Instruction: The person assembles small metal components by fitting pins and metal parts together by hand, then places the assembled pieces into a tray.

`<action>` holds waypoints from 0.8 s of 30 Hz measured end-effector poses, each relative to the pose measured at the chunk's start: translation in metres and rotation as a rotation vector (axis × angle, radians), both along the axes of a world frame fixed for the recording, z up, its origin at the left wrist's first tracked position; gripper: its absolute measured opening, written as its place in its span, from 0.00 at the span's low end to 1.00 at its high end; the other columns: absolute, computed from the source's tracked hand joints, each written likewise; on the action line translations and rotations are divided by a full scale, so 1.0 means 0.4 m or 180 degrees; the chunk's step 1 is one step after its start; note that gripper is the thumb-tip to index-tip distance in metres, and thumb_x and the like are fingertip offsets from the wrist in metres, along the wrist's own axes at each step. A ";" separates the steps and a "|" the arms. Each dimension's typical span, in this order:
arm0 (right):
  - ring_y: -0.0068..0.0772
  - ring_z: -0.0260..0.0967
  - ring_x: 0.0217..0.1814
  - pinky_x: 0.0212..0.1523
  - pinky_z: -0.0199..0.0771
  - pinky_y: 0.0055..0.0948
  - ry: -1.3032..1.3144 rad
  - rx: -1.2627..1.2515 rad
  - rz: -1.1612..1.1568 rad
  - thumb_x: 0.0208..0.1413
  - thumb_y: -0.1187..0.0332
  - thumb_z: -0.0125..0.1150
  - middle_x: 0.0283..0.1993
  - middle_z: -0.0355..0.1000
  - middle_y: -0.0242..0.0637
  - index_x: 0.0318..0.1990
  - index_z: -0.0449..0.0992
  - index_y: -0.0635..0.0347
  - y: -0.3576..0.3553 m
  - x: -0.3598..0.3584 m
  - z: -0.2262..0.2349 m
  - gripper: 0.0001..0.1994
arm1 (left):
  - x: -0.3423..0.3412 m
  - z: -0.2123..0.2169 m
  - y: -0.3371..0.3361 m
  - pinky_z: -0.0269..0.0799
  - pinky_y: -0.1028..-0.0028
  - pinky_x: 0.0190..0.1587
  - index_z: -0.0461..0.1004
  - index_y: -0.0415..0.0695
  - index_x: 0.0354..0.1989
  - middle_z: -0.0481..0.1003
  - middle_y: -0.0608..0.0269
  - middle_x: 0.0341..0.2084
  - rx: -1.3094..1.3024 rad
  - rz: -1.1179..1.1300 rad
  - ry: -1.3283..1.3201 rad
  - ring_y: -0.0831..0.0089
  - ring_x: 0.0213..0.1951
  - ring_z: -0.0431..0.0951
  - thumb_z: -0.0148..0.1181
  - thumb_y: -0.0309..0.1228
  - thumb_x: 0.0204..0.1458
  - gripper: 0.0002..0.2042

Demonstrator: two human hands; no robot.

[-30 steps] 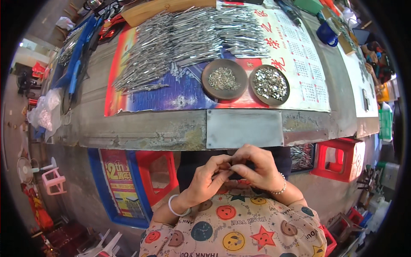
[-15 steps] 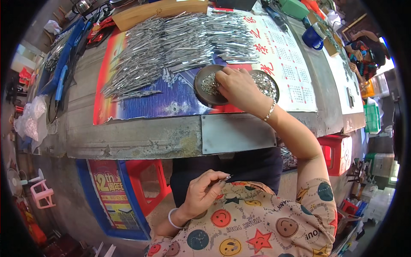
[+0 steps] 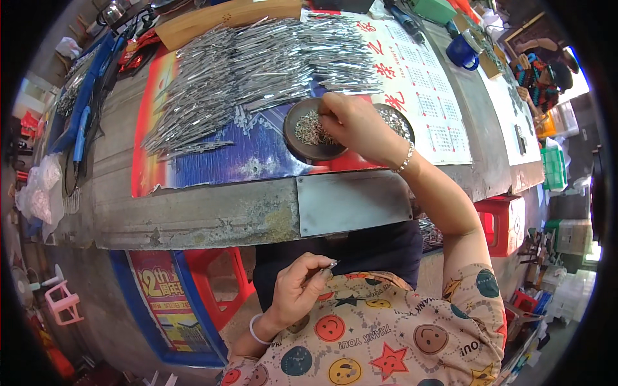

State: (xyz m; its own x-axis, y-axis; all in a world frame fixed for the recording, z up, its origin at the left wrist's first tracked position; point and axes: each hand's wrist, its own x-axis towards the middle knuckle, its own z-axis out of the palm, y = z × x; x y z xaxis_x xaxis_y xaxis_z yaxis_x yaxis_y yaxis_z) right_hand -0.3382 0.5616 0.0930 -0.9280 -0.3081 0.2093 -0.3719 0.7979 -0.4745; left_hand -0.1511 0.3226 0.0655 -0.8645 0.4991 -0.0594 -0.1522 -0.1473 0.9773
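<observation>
My right hand [image 3: 362, 125] is over the right side of a round brown dish [image 3: 293, 143] full of small metal pieces [image 3: 311, 128]. Its fingers are pinched down at the pieces, and whatever lies between the fingertips is hidden. A second dish of shiny small parts [image 3: 394, 122] shows partly behind that hand. Close to my lap, my left hand [image 3: 299, 286] pinches a small metal part [image 3: 332, 264] between thumb and fingertips; only its tip sticks out. Beyond the dishes, long thin metal pieces [image 3: 270, 61] lie in several heaps on a printed calendar sheet [image 3: 251, 157].
A wooden block [image 3: 219, 22] borders the heaps at the back. To the right stands a blue mug [image 3: 463, 50]; at the left lie a blue tray [image 3: 71, 116] and a blue-handled tool [image 3: 82, 135]. Red stools [image 3: 222, 283] sit below the table edge [image 3: 193, 225].
My right hand has lifted slightly and its fingers have curled into a tighter pinch over the dish. My left hand keeps its hold on the small metal part. The view has shifted a little.
</observation>
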 end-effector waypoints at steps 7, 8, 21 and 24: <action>0.42 0.74 0.38 0.36 0.72 0.41 0.0311 0.1113 0.0288 0.43 0.68 0.62 0.33 0.73 0.42 0.31 0.72 0.62 -0.003 -0.001 -0.040 0.09 | 0.020 0.017 0.030 0.67 0.83 0.29 0.69 0.35 0.42 0.70 0.62 0.29 -0.0289 -0.0151 -0.0196 0.82 0.26 0.70 0.48 0.17 0.56 0.07; 0.42 0.75 0.38 0.35 0.73 0.40 0.0319 0.0999 0.0300 0.43 0.69 0.62 0.35 0.74 0.42 0.31 0.72 0.62 -0.012 -0.009 -0.041 0.09 | 0.027 0.008 0.026 0.67 0.83 0.29 0.69 0.35 0.41 0.70 0.62 0.29 -0.0349 -0.0110 -0.0187 0.81 0.25 0.70 0.48 0.18 0.56 0.07; 0.50 0.74 0.35 0.36 0.74 0.43 0.0329 0.0213 0.0105 0.49 0.70 0.56 0.32 0.73 0.48 0.34 0.70 0.66 0.011 0.004 -0.028 0.09 | 0.057 0.036 0.061 0.68 0.82 0.30 0.69 0.35 0.41 0.70 0.62 0.29 -0.0204 0.0143 -0.0293 0.82 0.26 0.70 0.51 0.21 0.57 0.06; 0.53 0.74 0.35 0.36 0.73 0.45 0.0138 -0.0045 0.0011 0.51 0.69 0.55 0.30 0.73 0.51 0.34 0.69 0.68 0.014 0.002 -0.022 0.09 | 0.070 0.038 0.074 0.66 0.82 0.27 0.68 0.37 0.41 0.71 0.62 0.28 -0.0267 0.0159 -0.0223 0.81 0.24 0.69 0.50 0.23 0.58 0.05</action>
State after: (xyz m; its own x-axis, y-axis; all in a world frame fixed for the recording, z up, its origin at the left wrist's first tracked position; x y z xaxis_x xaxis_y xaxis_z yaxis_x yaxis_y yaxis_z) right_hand -0.3374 0.5671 0.0841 -0.9170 -0.3080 0.2536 -0.3950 0.7899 -0.4690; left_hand -0.1232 0.3523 0.0807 -0.8804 0.4462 -0.1603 -0.2150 -0.0746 0.9738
